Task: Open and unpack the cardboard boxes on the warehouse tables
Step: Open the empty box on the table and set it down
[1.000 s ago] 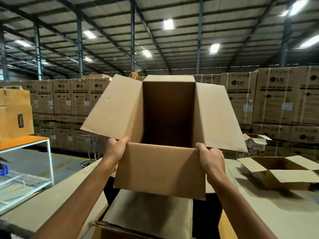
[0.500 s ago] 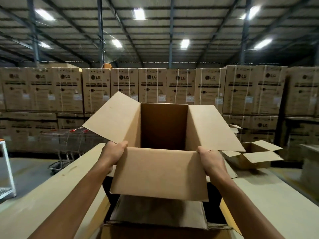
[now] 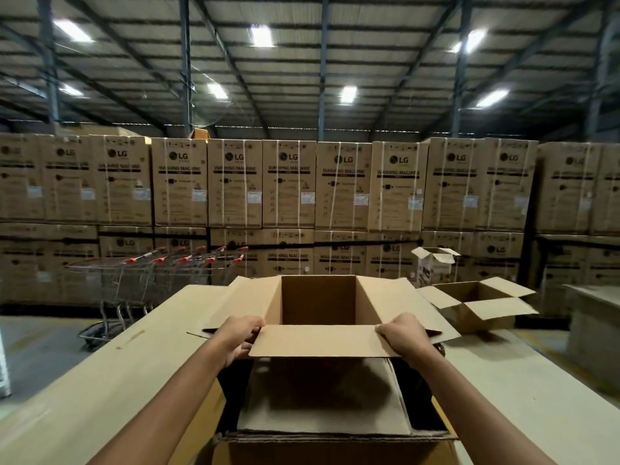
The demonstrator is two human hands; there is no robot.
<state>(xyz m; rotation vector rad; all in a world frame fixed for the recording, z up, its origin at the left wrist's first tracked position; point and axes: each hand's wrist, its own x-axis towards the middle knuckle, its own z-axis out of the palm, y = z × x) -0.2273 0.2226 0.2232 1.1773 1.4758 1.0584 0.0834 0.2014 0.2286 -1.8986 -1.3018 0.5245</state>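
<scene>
Head view: the open cardboard box (image 3: 318, 298) is held over a larger carton (image 3: 335, 448), with the left grip (image 3: 240, 338) and right grip (image 3: 406, 337) each curled round an end of its near flap. Inside the carton lies a flat cardboard sheet (image 3: 322, 401). A second open box (image 3: 479, 307) sits on the desk (image 3: 110, 380) at right.
</scene>
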